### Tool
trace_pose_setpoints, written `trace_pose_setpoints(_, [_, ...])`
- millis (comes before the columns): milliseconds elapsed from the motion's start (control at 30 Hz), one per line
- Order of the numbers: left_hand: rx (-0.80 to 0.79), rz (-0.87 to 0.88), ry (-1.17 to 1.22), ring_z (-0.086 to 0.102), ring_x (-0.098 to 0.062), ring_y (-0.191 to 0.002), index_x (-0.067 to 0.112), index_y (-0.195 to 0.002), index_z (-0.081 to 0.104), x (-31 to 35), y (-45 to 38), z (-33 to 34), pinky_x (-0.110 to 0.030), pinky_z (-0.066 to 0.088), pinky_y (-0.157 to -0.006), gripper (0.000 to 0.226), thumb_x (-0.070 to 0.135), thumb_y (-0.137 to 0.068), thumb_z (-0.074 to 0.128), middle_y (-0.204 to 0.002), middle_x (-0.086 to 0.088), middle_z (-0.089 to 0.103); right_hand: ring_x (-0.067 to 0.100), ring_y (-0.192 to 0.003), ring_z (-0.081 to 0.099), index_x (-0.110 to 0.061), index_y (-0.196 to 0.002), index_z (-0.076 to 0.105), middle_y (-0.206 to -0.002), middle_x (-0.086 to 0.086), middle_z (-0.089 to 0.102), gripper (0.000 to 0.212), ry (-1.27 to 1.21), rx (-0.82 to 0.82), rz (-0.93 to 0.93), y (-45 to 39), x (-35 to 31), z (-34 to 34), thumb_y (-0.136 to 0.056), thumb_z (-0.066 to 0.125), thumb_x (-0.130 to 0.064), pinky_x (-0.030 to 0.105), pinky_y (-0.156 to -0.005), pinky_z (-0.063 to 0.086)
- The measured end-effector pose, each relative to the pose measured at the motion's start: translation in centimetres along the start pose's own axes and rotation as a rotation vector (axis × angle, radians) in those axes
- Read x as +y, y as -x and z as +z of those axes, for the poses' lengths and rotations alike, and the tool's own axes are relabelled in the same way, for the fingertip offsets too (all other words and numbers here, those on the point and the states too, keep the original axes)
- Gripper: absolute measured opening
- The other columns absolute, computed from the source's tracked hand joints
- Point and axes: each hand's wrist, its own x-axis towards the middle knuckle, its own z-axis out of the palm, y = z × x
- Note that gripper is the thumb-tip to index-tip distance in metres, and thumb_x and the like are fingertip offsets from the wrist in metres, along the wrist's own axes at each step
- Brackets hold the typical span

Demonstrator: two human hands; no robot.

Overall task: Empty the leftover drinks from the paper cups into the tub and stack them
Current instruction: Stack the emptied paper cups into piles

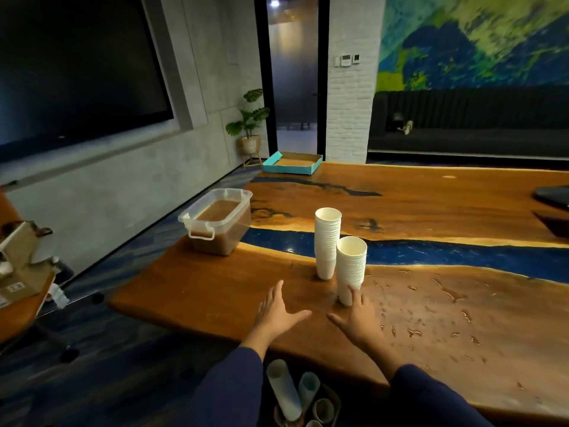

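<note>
- Two stacks of white paper cups stand upright on the wooden tabletop (431,211): the far stack (327,241) is the taller and sits at the edge of the blue resin band, and the near stack (351,268) stands just in front and to its right. How many cups each stack holds cannot be counted.
- The top cup of each stack shows a bare white inside.
- One clear plastic tub (217,221), lid off, stands near the tabletop's left edge, well apart from the stacks; it is filled most of the way with brown liquid.
- One shallow teal tray (292,163) lies at the far corner, with a brown floor inside.
- Two hands, both with fingers spread and holding nothing: the left hand (278,312) lies flat over the tabletop, clear of the cups; the right hand (357,315) has its fingertips touching the base of the near stack.
- Many small droplets and puddles (431,309) spot the wood to the right of the stacks.
- Below the tabletop's near edge, a holder carries several rolled tubes (284,392).
</note>
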Motion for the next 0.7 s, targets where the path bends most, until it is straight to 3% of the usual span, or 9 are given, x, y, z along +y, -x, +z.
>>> trace_pose_setpoints(133, [-0.013, 0.046, -0.004, 0.006, -0.028, -0.148, 0.025, -0.153, -0.002, 1.3, -5.4, -0.3, -0.046, 0.013, -0.119, 0.103, 0.058, -0.081, 0.065, -0.162, -0.002, 0.000, 0.024, -0.134, 0.037, -0.021, -0.148, 0.017, -0.148, 0.006, 0.034, 0.096, -0.142, 0.083, 0.079, -3.6, 0.6, 0.6, -0.076, 0.075, -0.047, 0.043, -0.109, 0.035])
trace_pose_setpoints(267, [-0.039, 0.044, 0.069, 0.007, -0.029, -0.148, 0.025, -0.153, 0.000, 2.9, -11.0, -0.6, -0.048, 0.015, -0.119, 0.103, 0.052, -0.082, 0.068, -0.162, -0.003, 0.001, 0.023, -0.124, 0.046, -0.015, -0.138, 0.033, -0.137, 0.007, 0.045, 0.082, -0.192, 0.144, 0.165, -7.2, 1.3, 0.2, -0.075, 0.077, -0.043, 0.035, -0.103, 0.038])
trace_pose_setpoints(400, [-0.050, 0.026, 0.139, 0.012, -0.028, -0.147, 0.022, -0.153, 0.000, 4.1, -15.5, -0.5, -0.047, 0.019, -0.117, 0.104, 0.045, -0.081, 0.071, -0.161, -0.005, 0.004, 0.017, -0.116, 0.046, -0.022, -0.135, 0.033, -0.126, -0.002, 0.045, 0.105, -0.330, 0.134, 0.166, -10.1, 2.4, 0.8, -0.049, 0.090, -0.044, 0.041, -0.107, 0.038])
trace_pose_setpoints(467, [-0.065, 0.018, 0.193, 0.010, -0.027, -0.147, 0.021, -0.153, 0.001, 4.6, -17.4, -0.3, -0.045, 0.020, -0.116, 0.105, 0.039, -0.081, 0.074, -0.161, -0.006, 0.002, 0.014, -0.112, 0.052, -0.031, -0.132, 0.035, -0.121, -0.008, 0.050, 0.110, -0.386, 0.137, 0.151, -11.9, 3.4, 1.5, -0.038, 0.091, -0.047, 0.041, -0.100, 0.046])
trace_pose_setpoints(533, [-0.074, 0.008, 0.209, 0.008, -0.028, -0.148, 0.021, -0.153, 0.000, 5.2, -19.0, 0.0, -0.044, 0.020, -0.116, 0.107, 0.036, -0.080, 0.075, -0.161, -0.007, 0.001, 0.005, -0.105, 0.056, -0.036, -0.127, 0.036, -0.115, -0.015, 0.054, 0.104, -0.439, 0.170, 0.130, -13.1, 3.6, 1.9, -0.040, 0.093, -0.035, 0.029, -0.093, 0.050])
trace_pose_setpoints(600, [-0.088, 0.014, 0.223, 0.009, -0.027, -0.148, 0.022, -0.153, -0.001, 5.9, -20.6, 0.2, -0.044, 0.021, -0.116, 0.109, 0.034, -0.078, 0.077, -0.161, -0.007, 0.002, -0.005, -0.100, 0.053, -0.034, -0.126, 0.032, -0.113, -0.022, 0.049, 0.101, -0.461, 0.188, 0.093, -13.8, 3.3, 1.8, -0.048, 0.093, -0.016, 0.009, -0.085, 0.044])
trace_pose_setpoints(633, [-0.099, 0.021, 0.232, 0.010, -0.027, -0.148, 0.022, -0.153, -0.002, 6.2, -21.2, 0.3, -0.044, 0.021, -0.116, 0.111, 0.032, -0.078, 0.078, -0.161, -0.006, 0.004, -0.005, -0.102, 0.052, -0.033, -0.127, 0.033, -0.115, -0.022, 0.049, 0.099, -0.448, 0.195, 0.073, -14.2, 3.4, 1.8, -0.051, 0.092, -0.012, 0.005, -0.083, 0.041])
trace_pose_setpoints(700, [-0.122, 0.037, 0.257, 0.012, -0.026, -0.147, 0.024, -0.152, -0.004, 6.8, -22.1, 0.5, -0.044, 0.022, -0.117, 0.114, 0.029, -0.076, 0.080, -0.161, -0.005, 0.007, 0.005, -0.108, 0.052, -0.028, -0.133, 0.039, -0.122, -0.010, 0.052, 0.095, -0.442, 0.224, 0.047, -14.7, 3.8, 2.2, -0.054, 0.091, -0.014, 0.013, -0.089, 0.038])
